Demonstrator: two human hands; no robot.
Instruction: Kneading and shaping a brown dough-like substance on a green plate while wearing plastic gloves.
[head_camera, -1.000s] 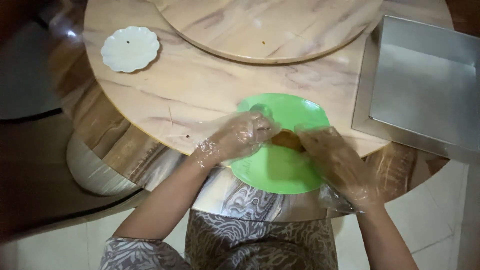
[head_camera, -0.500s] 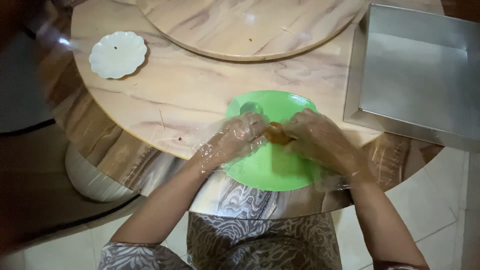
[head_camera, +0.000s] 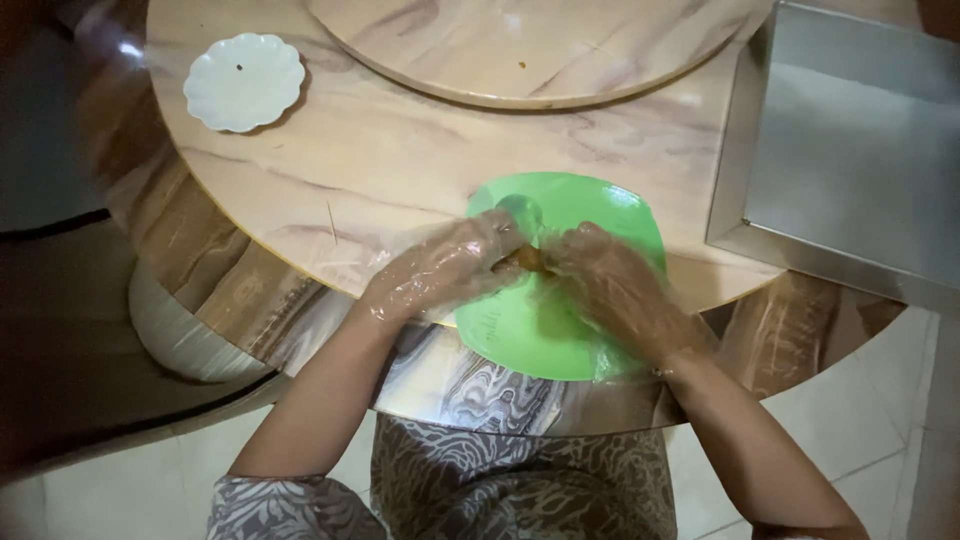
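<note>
Both my hands wear clear plastic gloves and meet over a round green plate (head_camera: 590, 210) that lies at the near edge of a marble-patterned round table (head_camera: 400, 160). Between the fingers of my left hand (head_camera: 445, 270) and my right hand (head_camera: 610, 285) sits a small brown-orange piece of food (head_camera: 528, 260), pinched from both sides. Only a sliver of the food shows; the rest is hidden by my fingers. The near part of the plate hangs over the table's edge.
A small white scalloped dish (head_camera: 243, 82) lies at the far left of the table. A round turntable (head_camera: 540, 45) fills the table's middle. A large metal baking tray (head_camera: 850, 150) rests at the right edge. A stool (head_camera: 180, 330) stands below left.
My right hand has slid left and closed in over the food, meeting my left hand. The view has shifted slightly, with the plate still at the table's near edge.
</note>
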